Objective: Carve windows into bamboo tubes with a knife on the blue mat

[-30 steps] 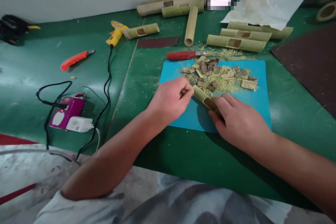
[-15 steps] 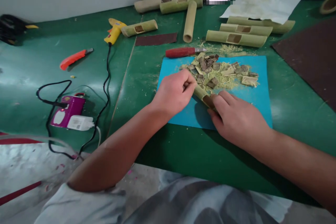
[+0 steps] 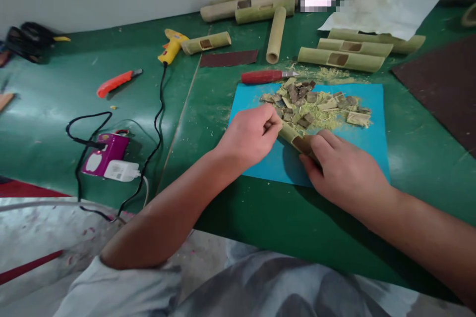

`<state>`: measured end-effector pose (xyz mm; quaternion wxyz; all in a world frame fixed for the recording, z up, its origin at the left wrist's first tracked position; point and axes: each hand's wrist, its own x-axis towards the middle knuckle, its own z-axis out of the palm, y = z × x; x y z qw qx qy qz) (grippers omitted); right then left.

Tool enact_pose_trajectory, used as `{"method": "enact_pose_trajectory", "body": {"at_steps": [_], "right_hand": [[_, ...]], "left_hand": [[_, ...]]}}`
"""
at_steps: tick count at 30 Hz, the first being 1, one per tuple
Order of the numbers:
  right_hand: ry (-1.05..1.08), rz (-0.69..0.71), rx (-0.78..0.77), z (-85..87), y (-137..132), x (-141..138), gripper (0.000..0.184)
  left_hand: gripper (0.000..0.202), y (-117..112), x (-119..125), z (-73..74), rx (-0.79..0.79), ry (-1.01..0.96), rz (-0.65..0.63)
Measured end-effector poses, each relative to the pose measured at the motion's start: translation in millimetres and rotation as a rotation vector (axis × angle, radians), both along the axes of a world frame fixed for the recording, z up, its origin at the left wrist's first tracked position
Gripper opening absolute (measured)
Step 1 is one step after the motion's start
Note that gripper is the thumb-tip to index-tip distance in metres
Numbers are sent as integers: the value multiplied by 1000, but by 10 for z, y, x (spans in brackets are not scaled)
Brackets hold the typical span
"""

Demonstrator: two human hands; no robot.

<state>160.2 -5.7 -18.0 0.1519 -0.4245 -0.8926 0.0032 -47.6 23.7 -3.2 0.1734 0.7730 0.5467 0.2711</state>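
A short green bamboo tube (image 3: 288,132) with a rectangular opening cut in its side slants between my hands, above a blue sheet (image 3: 267,158). My left hand (image 3: 256,131) is closed around its upper left end. Gripping the lower right end, my right hand (image 3: 340,161) has its thumb beneath and fingers over the top, near the cut opening. My fingers cover both ends of the tube. Just behind it on the sheet lies a heap of bamboo chips and shavings (image 3: 320,109). A red-handled craft knife (image 3: 262,77) rests along the sheet's far edge.
Several cut bamboo tubes (image 3: 340,59) lie at the back, near white paper (image 3: 386,2). Brown sandpaper (image 3: 442,89) is at right. Left are a yellow glue gun (image 3: 173,49), an orange utility knife (image 3: 116,83), and a purple power adapter (image 3: 106,153) with trailing cables.
The whole view has shifted slightly, so things on the table appear further right. Both hands keep their hold on the bamboo tube, with little visible change in their grip.
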Motion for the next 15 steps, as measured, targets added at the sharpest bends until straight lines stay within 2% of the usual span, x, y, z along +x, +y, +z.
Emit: {"method": "enact_pose_trajectory", "body": {"at_steps": [6,15], "right_hand": [[-8,18,48,-1,-5,0,18],[-29,15,-17,17,-1,-11,19]], "left_hand": [[15,23,23,3,29,41,-2],[14,-16,29,54,-8,50,12]]}}
